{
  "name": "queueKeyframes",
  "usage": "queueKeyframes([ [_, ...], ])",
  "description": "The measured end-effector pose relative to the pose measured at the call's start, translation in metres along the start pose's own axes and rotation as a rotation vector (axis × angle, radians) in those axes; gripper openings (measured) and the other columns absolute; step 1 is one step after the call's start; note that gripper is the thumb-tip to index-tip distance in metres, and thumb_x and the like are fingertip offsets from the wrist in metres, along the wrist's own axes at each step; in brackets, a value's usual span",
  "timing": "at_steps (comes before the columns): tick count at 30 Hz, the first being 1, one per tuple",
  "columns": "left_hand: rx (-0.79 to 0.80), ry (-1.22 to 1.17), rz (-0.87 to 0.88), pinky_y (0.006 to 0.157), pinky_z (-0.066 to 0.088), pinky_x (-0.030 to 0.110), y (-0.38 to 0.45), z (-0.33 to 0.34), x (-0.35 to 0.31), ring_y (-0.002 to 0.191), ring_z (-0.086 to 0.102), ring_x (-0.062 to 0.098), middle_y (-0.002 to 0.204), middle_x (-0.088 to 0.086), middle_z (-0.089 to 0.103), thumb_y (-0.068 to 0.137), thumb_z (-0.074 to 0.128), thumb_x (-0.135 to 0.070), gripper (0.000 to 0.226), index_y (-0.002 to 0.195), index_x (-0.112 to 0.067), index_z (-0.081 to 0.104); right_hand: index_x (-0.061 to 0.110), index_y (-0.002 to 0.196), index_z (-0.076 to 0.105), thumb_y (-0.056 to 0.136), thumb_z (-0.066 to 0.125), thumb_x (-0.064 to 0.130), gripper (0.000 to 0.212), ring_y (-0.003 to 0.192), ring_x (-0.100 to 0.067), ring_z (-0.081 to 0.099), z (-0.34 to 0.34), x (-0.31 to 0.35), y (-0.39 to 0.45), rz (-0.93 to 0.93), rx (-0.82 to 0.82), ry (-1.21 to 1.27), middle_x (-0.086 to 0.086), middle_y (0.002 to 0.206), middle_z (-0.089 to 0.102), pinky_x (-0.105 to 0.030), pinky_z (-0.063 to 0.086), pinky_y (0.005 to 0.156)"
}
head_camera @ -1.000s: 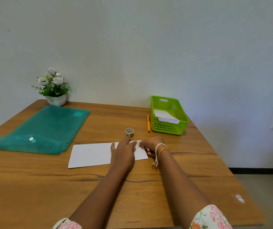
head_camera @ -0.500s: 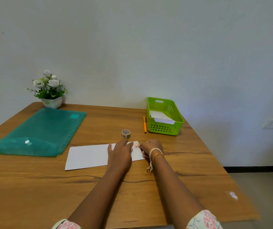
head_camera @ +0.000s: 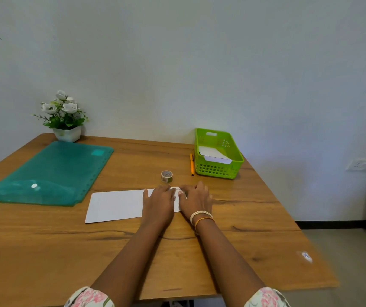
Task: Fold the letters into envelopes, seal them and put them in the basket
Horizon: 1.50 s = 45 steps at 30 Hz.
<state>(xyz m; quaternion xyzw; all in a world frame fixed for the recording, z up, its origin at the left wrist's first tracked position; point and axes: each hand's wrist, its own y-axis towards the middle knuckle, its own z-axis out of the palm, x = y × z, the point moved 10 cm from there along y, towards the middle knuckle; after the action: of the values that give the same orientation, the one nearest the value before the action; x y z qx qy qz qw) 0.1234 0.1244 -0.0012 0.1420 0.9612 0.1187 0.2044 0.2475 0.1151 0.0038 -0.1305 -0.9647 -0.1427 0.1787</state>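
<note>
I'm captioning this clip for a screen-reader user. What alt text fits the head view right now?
Both hands, left and right, press flat on the right end of a white envelope on a wooden table. Behind them stand a tape roll, an orange pen and a green basket holding white envelopes; a teal folder and a potted plant sit to the left.

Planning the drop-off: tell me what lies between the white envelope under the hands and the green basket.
Only bare wooden table separates the white paper envelope from the green plastic basket. The small tape roll and orange pen sit left of that path.
</note>
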Motion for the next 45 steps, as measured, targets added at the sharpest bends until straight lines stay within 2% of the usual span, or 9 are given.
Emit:
queueKeyframes([
  [4, 0.027, 0.046, 0.009, 0.114, 0.016, 0.053, 0.001, 0.001, -0.001, 0.137, 0.034, 0.013, 0.145, -0.006, 0.046, 0.100, 0.034, -0.027, 0.038, 0.133, -0.027, 0.052, 0.038, 0.131, 0.049, 0.089, 0.043, 0.044, 0.043, 0.111, -0.025, 0.041, 0.002, 0.004, -0.007, -0.047, 0.013, -0.121, -0.003, 0.119, 0.046, -0.038, 0.034, 0.089],
  [9, 0.050, 0.067, 0.012, 0.114, 0.016, 0.053, 0.000, 0.004, -0.003, 0.138, 0.032, 0.014, 0.147, -0.006, 0.043, 0.100, 0.035, -0.029, 0.039, 0.136, -0.027, 0.049, 0.035, 0.143, 0.034, 0.092, 0.038, 0.044, 0.052, 0.123, -0.025, 0.037, 0.004, 0.005, -0.013, -0.101, 0.029, -0.109, -0.004, 0.138, 0.040, -0.040, 0.033, 0.098],
  [18, 0.079, 0.114, 0.012, 0.114, 0.016, 0.052, -0.001, 0.002, -0.007, 0.140, 0.029, 0.016, 0.151, -0.005, 0.038, 0.100, 0.031, -0.029, 0.044, 0.143, -0.026, 0.041, 0.036, 0.136, 0.046, 0.094, 0.036, 0.034, 0.043, 0.132, -0.026, 0.035, 0.005, 0.007, -0.027, -0.196, 0.063, -0.099, -0.006, 0.145, 0.041, -0.040, 0.029, 0.107],
  [25, 0.083, 0.123, 0.015, 0.114, 0.017, 0.052, -0.002, -0.001, -0.007, 0.140, 0.029, 0.017, 0.151, -0.004, 0.037, 0.100, 0.034, -0.026, 0.045, 0.145, -0.024, 0.038, 0.028, 0.121, 0.064, 0.090, 0.050, 0.033, 0.035, 0.125, -0.019, 0.044, -0.007, -0.003, -0.029, -0.139, 0.015, 0.112, -0.003, 0.131, 0.054, -0.032, 0.038, 0.101],
  [29, 0.081, 0.124, 0.013, 0.115, 0.017, 0.051, -0.002, -0.001, -0.007, 0.141, 0.029, 0.016, 0.152, -0.005, 0.037, 0.101, 0.032, -0.029, 0.045, 0.145, -0.025, 0.037, 0.026, 0.133, 0.053, 0.091, 0.043, 0.034, 0.043, 0.126, -0.023, 0.042, -0.005, 0.004, -0.031, -0.174, 0.022, -0.003, -0.006, 0.135, 0.049, -0.034, 0.036, 0.102],
  [36, 0.082, 0.145, 0.017, 0.115, 0.017, 0.051, -0.002, 0.000, -0.009, 0.141, 0.028, 0.016, 0.152, -0.005, 0.036, 0.100, 0.031, -0.032, 0.047, 0.146, -0.025, 0.035, 0.022, 0.118, 0.066, 0.089, 0.044, 0.031, 0.037, 0.116, -0.021, 0.048, -0.016, 0.000, -0.032, -0.114, -0.060, -0.016, -0.005, 0.120, 0.059, -0.033, 0.046, 0.088],
  [39, 0.096, 0.128, 0.031, 0.114, 0.020, 0.048, -0.002, 0.003, -0.009, 0.140, 0.030, 0.017, 0.151, -0.003, 0.038, 0.099, 0.031, -0.037, 0.048, 0.145, -0.024, 0.037, 0.028, 0.118, 0.065, 0.089, 0.045, 0.033, 0.036, 0.115, -0.021, 0.048, -0.015, -0.004, -0.031, -0.077, -0.050, -0.037, -0.004, 0.120, 0.058, -0.034, 0.045, 0.090],
  [42, 0.092, 0.105, 0.036, 0.106, 0.033, 0.040, 0.001, -0.004, -0.007, 0.130, 0.041, 0.020, 0.142, 0.003, 0.046, 0.093, 0.043, -0.050, 0.053, 0.137, -0.020, 0.045, 0.035, 0.119, 0.064, 0.089, 0.046, 0.035, 0.035, 0.117, -0.023, 0.047, -0.017, -0.017, -0.029, -0.033, -0.054, -0.093, -0.002, 0.124, 0.057, -0.037, 0.041, 0.095],
  [45, 0.160, 0.147, -0.039, 0.098, 0.038, 0.037, 0.005, -0.014, 0.002, 0.123, 0.045, 0.024, 0.134, 0.007, 0.049, 0.077, 0.059, -0.067, 0.076, 0.135, -0.020, 0.044, 0.041, 0.122, 0.060, 0.092, 0.045, 0.036, 0.034, 0.120, -0.023, 0.045, -0.021, -0.039, -0.019, -0.002, -0.004, -0.110, -0.002, 0.128, 0.053, -0.037, 0.039, 0.098],
])
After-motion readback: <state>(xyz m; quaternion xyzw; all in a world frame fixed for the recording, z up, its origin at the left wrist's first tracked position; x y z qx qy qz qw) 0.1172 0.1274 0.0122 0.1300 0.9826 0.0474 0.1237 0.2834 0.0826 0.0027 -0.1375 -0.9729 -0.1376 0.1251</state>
